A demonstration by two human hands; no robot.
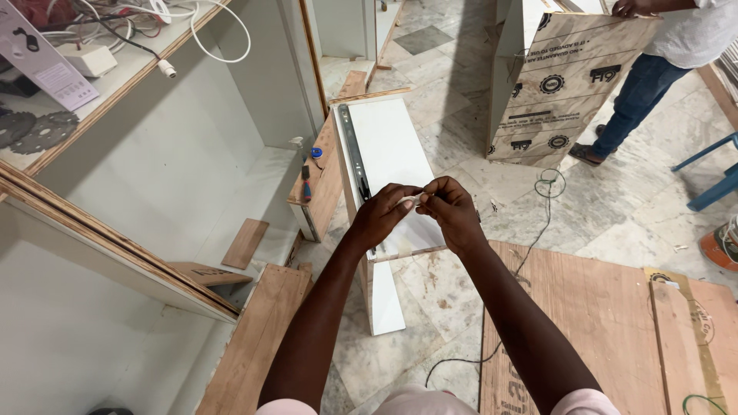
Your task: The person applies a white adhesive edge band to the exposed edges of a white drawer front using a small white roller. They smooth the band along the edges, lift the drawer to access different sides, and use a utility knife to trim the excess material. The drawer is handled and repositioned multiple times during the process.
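I see my left hand [382, 217] and right hand [452, 213] pinched together on a small pale piece [408, 201] | held over the white drawer box [392, 146] | black slide rail [354, 154] already on its side | screwdriver [306, 184] lies unused nearby.

A carpentry site inside a room under fit-out: plywood sheets [592, 323] cover the marble floor [615, 207] at 5 o'clock, a white drawer box [388, 146] (metal slide attached) stands centre, a screwdriver [306, 183] and saw blades [34, 131] lie at 10 o'clock.
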